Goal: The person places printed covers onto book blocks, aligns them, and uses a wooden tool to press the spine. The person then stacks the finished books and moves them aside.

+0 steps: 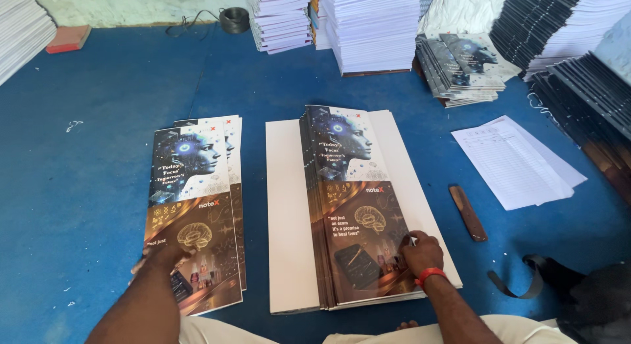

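Observation:
Two piles of glossy printed covers lie on a blue floor covering. My left hand (161, 257) rests flat on the lower part of the left pile (190, 186), fingers spread. My right hand (420, 252), with a red band at the wrist, pinches the right edge of the top cover of the taller middle stack (348, 186). That stack sits on a white board (284, 206).
Tall stacks of white paper (374, 25) and bound books (463, 68) stand along the back and right. Loose ruled sheets (516, 161) and a brown wooden stick (468, 212) lie to the right. A black strap (519, 278) lies near my right knee. A wire coil (233, 19) sits at the back.

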